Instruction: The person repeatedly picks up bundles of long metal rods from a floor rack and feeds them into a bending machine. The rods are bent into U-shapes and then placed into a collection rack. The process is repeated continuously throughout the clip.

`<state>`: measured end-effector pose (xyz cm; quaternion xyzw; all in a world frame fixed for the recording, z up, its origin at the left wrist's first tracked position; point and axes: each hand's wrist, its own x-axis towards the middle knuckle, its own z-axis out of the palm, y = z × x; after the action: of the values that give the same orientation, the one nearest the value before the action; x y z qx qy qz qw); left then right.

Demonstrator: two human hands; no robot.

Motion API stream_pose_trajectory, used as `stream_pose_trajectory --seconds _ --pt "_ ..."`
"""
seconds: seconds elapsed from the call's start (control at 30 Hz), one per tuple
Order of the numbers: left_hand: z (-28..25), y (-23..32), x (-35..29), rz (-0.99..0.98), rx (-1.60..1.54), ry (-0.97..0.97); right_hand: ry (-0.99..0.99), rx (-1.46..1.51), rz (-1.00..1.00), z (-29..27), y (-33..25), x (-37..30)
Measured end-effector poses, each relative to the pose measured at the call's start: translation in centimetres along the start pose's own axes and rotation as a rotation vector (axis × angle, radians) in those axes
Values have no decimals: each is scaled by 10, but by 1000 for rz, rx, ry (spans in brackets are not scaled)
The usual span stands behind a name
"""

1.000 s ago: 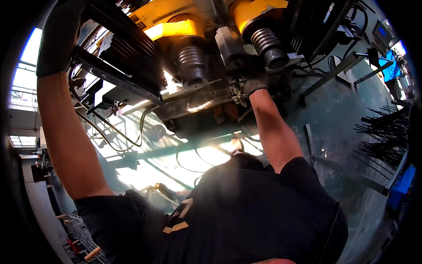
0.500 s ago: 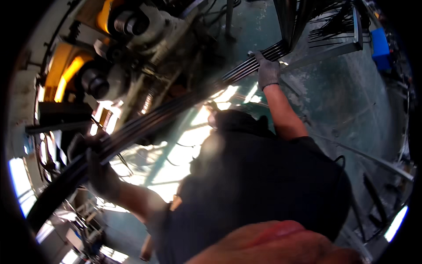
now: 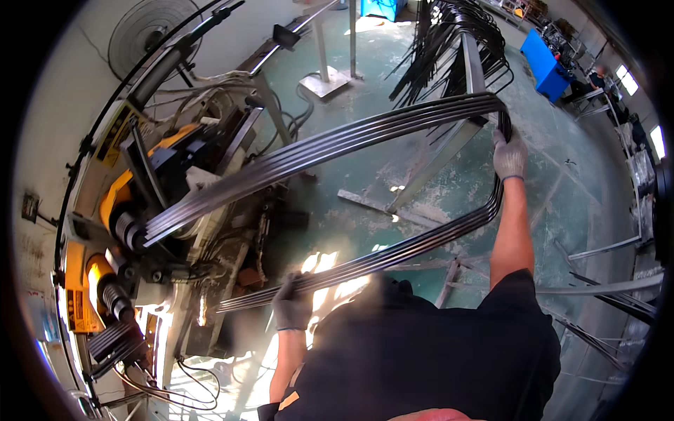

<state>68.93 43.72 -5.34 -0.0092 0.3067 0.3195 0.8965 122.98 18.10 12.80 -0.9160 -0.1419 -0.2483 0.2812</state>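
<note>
Both gloved hands hold a bundle of several dark metal tubes (image 3: 379, 130), bent together into a long U. My left hand (image 3: 291, 303) is closed round the nearer leg, close to its free ends. At the right, my right hand (image 3: 510, 156) grips the short bent side between the two legs. The farther leg stretches left, its ends overlapping the view of a yellow and black machine (image 3: 125, 228). Whether those ends touch the machine I cannot tell.
Dark bent rods (image 3: 449, 49) hang over a metal stand (image 3: 474, 64) ahead. A wall fan (image 3: 151, 38) is at the far left. Beyond are a blue cabinet (image 3: 544, 63) and a seated person (image 3: 593, 81). Metal bars (image 3: 597, 289) lie at the right; cables (image 3: 189, 393) trail at the lower left.
My view has shifted, and the tubes' U shape now shows. My left hand is farther right, on the nearer leg; my right hand is farther right, on the bent side.
</note>
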Motion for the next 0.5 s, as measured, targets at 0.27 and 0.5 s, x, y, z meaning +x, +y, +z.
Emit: stream_pose_trajectory --seconds 0.27,0.5 --pt "39 -85 44 -123 538 115 -258 -333 129 138 66 211" --pt "49 -46 6 263 776 218 -109 -95 -44 245 92 258"
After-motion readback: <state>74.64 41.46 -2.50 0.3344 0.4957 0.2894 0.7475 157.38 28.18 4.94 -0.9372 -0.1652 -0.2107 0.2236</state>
